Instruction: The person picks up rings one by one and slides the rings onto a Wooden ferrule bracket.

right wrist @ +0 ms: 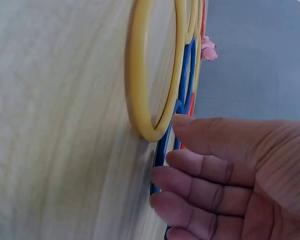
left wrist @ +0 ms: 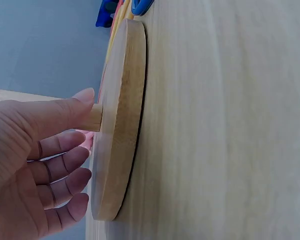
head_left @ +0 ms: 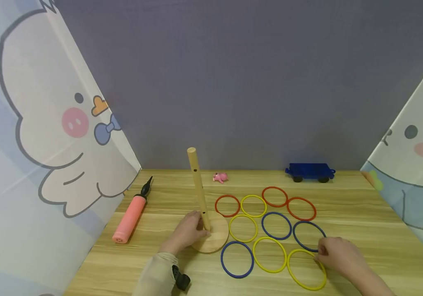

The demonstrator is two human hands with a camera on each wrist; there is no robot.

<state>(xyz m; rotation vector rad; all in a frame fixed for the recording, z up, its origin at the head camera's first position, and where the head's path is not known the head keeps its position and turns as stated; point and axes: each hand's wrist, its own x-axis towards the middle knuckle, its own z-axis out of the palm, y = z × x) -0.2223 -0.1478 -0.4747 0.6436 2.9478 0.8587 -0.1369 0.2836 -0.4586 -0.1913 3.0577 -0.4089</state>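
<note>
A wooden stand has a tall pale post (head_left: 199, 187) rising from a round base (head_left: 217, 234). Low on the post is my left hand (head_left: 187, 232), its thumb (left wrist: 57, 115) lying across the front and its loosely bent fingers on the left side, over the base (left wrist: 122, 125). Toward the right, my right hand (head_left: 339, 253) is low over the table, between a blue ring (head_left: 296, 236) and a yellow ring (head_left: 300, 283). In the right wrist view, its thumb tip (right wrist: 182, 122) overlaps the blue ring's edge, near the yellow ring (right wrist: 138, 75); the fingers are loosely bent and hold nothing visible.
Several red, yellow and blue rings lie flat between the hands, including a red ring (head_left: 227, 195). A pink hand pump (head_left: 131, 218) lies at left. At the back are a small pink animal figure (head_left: 220, 177) and a blue toy wagon (head_left: 309, 171).
</note>
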